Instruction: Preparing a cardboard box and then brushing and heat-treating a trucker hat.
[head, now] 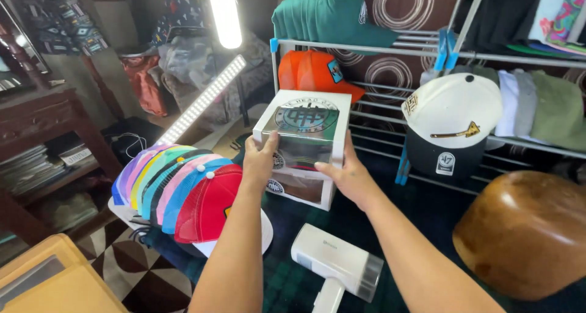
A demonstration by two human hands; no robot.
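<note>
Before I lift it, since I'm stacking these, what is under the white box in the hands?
A second white windowed box sits directly under the held box, gripped by the left hand and right hand. Its contents are unclear; its base is hidden.

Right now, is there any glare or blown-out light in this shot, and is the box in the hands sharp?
Head view: the upright tube lamp is blown out white; the slanted LED light bar glares too. The white windowed cardboard box held by both hands is sharp, its clear front showing faint reflections.
</note>
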